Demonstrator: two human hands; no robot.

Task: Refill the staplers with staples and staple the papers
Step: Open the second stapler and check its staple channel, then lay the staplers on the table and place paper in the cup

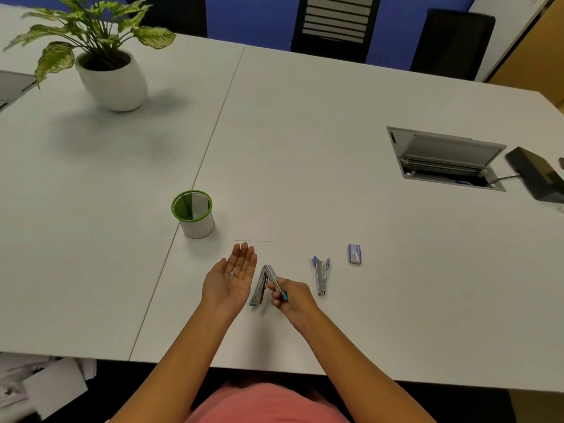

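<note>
Metal, seemingly: V-splayed stapler (260, 286) in right hand (293, 298).

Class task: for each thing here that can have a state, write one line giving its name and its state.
Silver blue-tipped stapler: swung wide open, held.
Right hand: grips that stapler's upper arm.
Left hand: open, palm up, small staple piece on it.
Second silver-and-blue stapler: lying on the white table, partly open, untouched.
Small blue staple box: lying flat.
Grey table hatch: lid raised.
</note>
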